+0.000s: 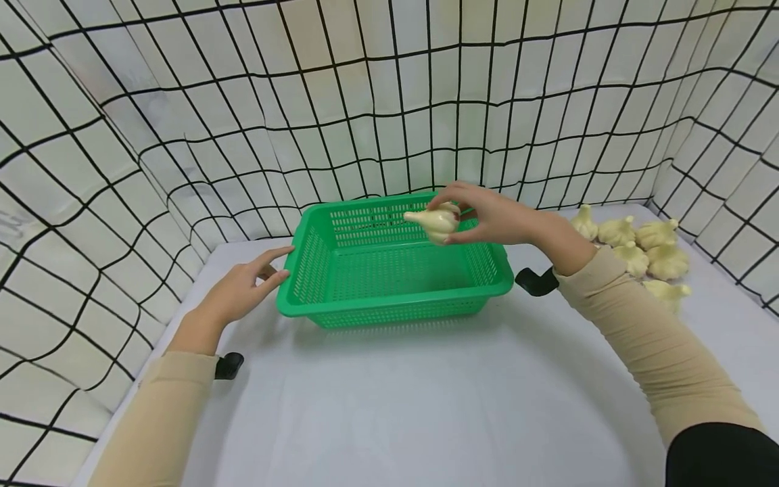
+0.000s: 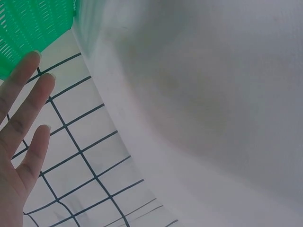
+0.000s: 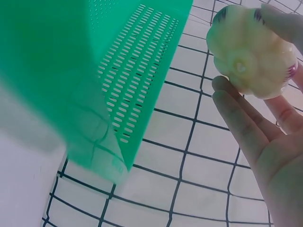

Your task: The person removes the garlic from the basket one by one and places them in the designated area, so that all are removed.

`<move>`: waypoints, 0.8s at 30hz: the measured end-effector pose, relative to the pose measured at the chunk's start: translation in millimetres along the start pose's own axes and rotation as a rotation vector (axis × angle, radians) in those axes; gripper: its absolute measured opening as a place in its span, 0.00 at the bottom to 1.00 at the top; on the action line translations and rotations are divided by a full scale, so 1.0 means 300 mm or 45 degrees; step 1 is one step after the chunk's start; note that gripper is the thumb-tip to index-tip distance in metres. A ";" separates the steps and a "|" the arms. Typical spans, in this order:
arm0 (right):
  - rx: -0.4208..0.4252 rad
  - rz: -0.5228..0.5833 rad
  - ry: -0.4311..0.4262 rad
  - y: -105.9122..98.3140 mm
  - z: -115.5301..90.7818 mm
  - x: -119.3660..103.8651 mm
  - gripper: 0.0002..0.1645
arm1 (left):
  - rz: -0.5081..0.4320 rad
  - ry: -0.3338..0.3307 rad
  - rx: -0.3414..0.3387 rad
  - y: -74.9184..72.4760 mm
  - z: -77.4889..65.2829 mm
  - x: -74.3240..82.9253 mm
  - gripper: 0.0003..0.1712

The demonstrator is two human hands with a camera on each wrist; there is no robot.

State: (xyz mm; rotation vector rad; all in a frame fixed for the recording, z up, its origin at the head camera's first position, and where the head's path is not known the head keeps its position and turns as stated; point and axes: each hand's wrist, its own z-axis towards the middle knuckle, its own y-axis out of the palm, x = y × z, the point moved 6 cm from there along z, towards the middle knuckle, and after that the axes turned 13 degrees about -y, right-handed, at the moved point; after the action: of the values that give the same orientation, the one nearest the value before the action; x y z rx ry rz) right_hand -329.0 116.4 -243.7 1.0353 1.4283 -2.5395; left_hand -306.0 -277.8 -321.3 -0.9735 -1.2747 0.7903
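Note:
My right hand [image 1: 496,215] holds a pale garlic bulb [image 1: 439,222] between thumb and fingers, over the right part of a green plastic basket [image 1: 389,299]. In the right wrist view the garlic bulb [image 3: 251,49] shows its root end and purplish streaks, with the fingers around it. The basket has slotted walls, and no garlic shows inside it. My left hand [image 1: 240,287] is at the basket's left rim, fingertips right at the edge. The left wrist view shows fingers [image 2: 33,104] of that hand stretched out and spread, just below the green basket wall [image 2: 42,28].
Several more garlic bulbs [image 1: 666,260] lie in a group on the white table [image 1: 389,406] at the right, beyond my right forearm. Black grid netting [image 1: 395,101] over white sheeting encloses the back and both sides, close behind the basket.

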 end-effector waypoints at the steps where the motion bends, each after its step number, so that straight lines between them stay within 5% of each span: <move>1: 0.009 0.001 -0.006 -0.003 -0.009 -0.003 0.31 | 0.001 -0.001 -0.001 0.000 -0.001 0.000 0.34; 24: 0.230 -0.133 -0.202 -0.083 -0.213 -0.032 0.36 | -0.010 0.005 0.006 0.003 0.001 -0.005 0.34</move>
State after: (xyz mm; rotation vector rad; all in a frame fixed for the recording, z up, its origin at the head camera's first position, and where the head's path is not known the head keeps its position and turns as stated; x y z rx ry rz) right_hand -296.6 177.4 -242.0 0.7751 1.2642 -2.7965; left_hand -306.4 -278.8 -322.6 -0.9652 -1.2722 0.7846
